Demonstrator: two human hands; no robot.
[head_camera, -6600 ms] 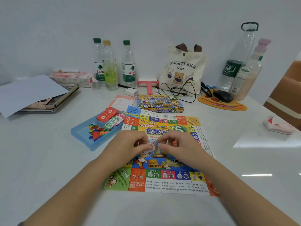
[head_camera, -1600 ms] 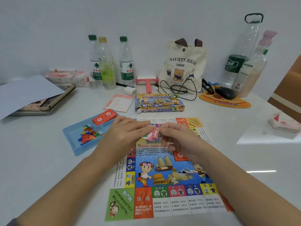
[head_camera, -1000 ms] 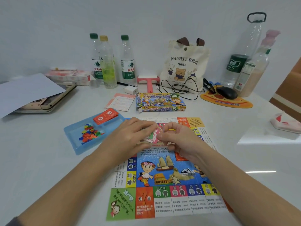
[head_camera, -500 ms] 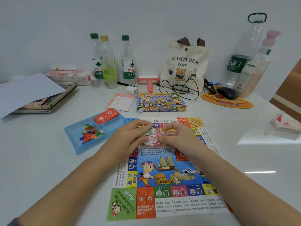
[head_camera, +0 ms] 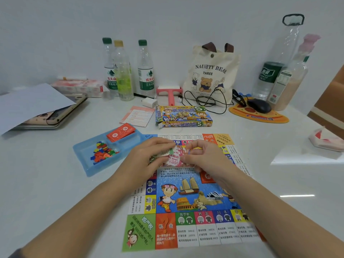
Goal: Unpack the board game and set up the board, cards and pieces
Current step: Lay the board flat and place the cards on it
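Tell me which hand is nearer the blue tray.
Left. The left hand lies just right of the blue tray; the right hand is farther right, over the board.

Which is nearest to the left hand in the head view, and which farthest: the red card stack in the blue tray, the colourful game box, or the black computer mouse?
1. Red card stack in the blue plastic tray: just beyond the left hand, slightly to its left.
2. Colourful game box: farther back, right of that hand.
3. Black computer mouse: far right, on the orange mat.
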